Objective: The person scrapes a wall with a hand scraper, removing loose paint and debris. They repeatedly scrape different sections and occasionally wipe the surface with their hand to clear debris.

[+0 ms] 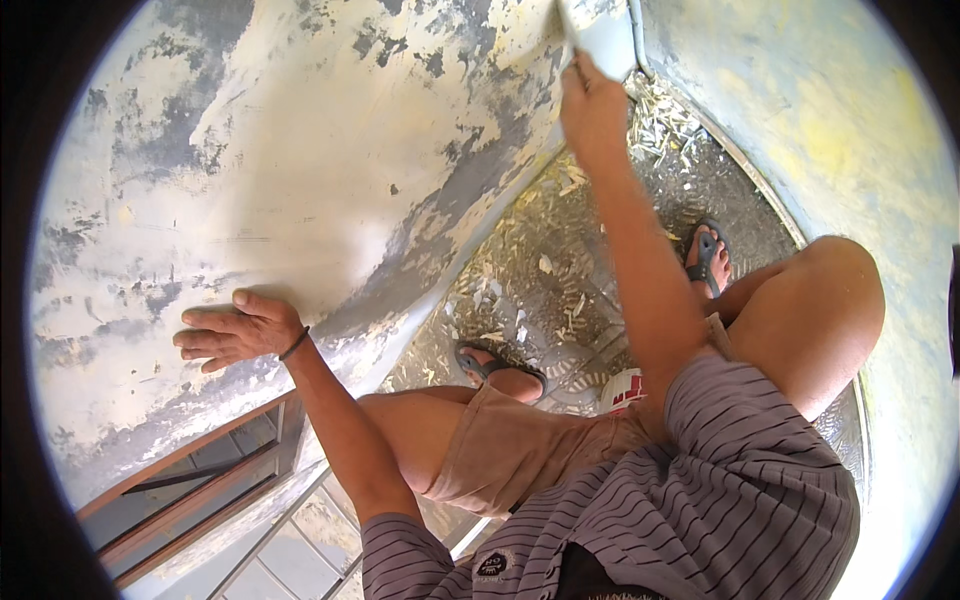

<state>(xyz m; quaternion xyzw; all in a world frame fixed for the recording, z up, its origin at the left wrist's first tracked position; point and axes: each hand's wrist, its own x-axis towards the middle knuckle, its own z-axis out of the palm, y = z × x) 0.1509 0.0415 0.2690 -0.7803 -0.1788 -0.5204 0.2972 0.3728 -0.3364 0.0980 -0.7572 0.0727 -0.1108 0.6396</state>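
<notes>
My right hand (pixel 592 109) is closed around a thin hand tool, perhaps a scraper (pixel 568 28), whose far end is blurred. The tool reaches up to the wall corner, beside the peeling painted wall (pixel 315 165). Cream paint on this wall is broken by grey patches. Lower on the same wall, my left hand (pixel 244 330) rests with its fingers apart and holds nothing. A dark band circles that wrist.
Paint flakes (pixel 664 124) litter the dirty floor (pixel 562 277) around my sandalled feet. A thin pipe (pixel 637 37) runs down the corner by the yellow-stained wall (pixel 832 120). A white and red container (pixel 622 390) stands between my legs. A wooden-framed window (pixel 202 495) is lower left.
</notes>
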